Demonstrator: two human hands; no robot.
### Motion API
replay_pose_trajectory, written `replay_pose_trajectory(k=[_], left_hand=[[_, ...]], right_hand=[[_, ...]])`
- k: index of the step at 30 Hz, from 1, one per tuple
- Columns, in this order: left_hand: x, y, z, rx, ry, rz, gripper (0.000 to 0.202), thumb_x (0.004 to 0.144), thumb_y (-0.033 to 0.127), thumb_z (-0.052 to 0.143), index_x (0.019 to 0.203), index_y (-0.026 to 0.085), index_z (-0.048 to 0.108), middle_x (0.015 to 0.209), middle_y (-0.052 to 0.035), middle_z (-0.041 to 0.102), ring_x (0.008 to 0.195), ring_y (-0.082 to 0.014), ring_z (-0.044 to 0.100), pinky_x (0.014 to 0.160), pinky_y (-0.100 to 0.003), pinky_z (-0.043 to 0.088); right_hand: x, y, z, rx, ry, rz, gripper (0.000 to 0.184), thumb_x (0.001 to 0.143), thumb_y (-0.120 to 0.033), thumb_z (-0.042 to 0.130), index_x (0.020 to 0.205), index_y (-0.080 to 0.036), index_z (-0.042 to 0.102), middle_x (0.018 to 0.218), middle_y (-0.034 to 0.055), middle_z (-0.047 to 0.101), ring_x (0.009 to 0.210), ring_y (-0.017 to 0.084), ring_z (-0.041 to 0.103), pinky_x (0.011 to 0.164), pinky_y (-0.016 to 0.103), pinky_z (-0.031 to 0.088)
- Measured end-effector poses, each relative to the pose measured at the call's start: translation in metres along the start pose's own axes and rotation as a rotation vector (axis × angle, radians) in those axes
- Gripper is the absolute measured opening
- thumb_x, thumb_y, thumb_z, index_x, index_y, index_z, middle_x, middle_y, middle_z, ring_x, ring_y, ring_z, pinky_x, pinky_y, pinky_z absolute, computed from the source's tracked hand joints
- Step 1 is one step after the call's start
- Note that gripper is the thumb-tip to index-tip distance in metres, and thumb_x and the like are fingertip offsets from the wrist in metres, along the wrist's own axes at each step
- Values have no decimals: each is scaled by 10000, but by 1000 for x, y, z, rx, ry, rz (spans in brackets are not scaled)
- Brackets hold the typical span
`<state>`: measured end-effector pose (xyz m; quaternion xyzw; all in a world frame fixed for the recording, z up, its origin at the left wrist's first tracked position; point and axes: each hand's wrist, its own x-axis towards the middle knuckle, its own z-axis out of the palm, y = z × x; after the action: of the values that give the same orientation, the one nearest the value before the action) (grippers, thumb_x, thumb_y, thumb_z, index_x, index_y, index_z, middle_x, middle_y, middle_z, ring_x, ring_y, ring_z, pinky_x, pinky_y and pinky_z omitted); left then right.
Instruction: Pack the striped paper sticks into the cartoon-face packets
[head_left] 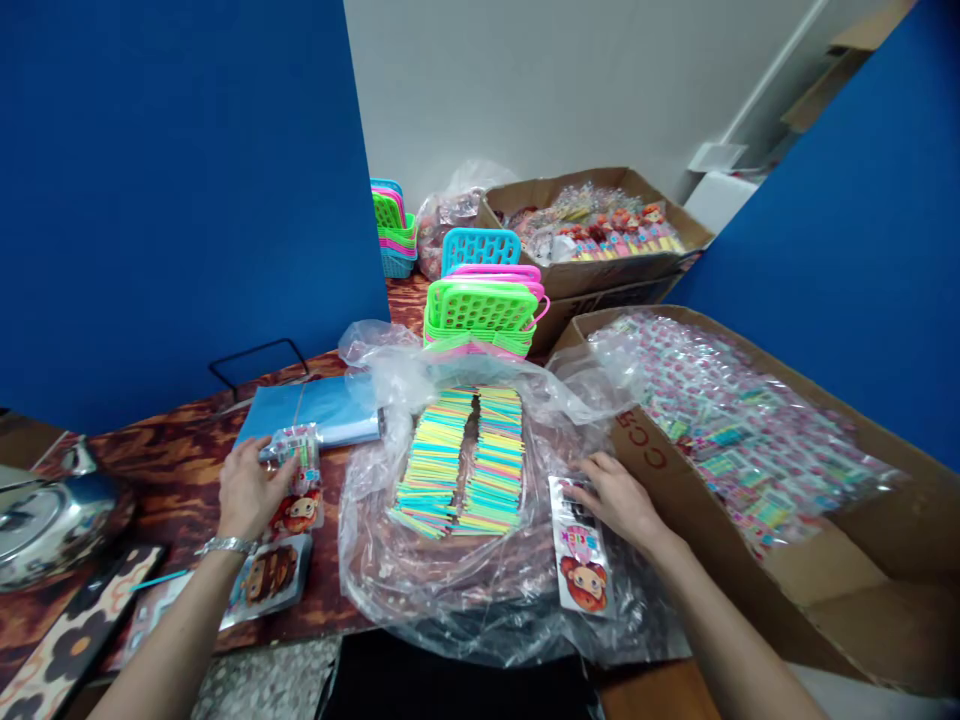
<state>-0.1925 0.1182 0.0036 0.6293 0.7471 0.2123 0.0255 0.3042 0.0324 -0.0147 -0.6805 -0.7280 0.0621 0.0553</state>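
My left hand [246, 487] grips the top of a clear packet of coloured sticks with a cartoon monkey card [298, 478], which lies on the wooden table. My right hand [616, 496] rests with fingers curled on the upper end of another monkey card packet [581, 556], lying on a crumpled clear plastic bag [420, 570]. Between my hands, inside that bag, sit two rows of pastel-coloured sticks [461, 460]. A third monkey packet [268, 578] lies flat below my left hand.
A blue sheet stack [315, 412] lies behind my left hand. Stacked green and pink plastic baskets [480, 312] stand farther back. An open cardboard box [787, 560] of wrapped packets fills the right side, another box [600, 270] behind. A metal pan lid [45, 520] sits left.
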Motion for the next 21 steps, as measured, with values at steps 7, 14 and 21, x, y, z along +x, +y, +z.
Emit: replay_pose_trajectory(k=[7, 14, 21], left_hand=[[-34, 65, -17, -173, 212, 331, 369, 780, 332, 552, 1100, 150, 531, 1313, -158, 399, 1228, -311, 362, 1015, -458, 281], [-106, 165, 8, -732, -400, 482, 236, 822, 262, 530, 1036, 171, 577, 1038, -79, 634, 1000, -198, 571, 878, -324, 446], [-142, 232, 42, -1040, -619, 369, 371, 759, 266, 610, 1114, 166, 577, 1139, -100, 607, 1059, -210, 544, 933, -339, 406]], right_hand=[[0, -2, -2, -63, -26, -45, 206, 871, -265, 417, 867, -180, 604, 809, 51, 633, 767, 161, 591, 673, 246, 425], [-8, -14, -29, -156, 37, -145, 295, 846, -131, 411, 1079, -211, 573, 898, 46, 682, 814, 170, 613, 701, 263, 447], [-19, -57, -79, 166, 159, -287, 217, 901, -251, 377, 903, -200, 588, 798, 41, 621, 755, 140, 588, 677, 237, 458]])
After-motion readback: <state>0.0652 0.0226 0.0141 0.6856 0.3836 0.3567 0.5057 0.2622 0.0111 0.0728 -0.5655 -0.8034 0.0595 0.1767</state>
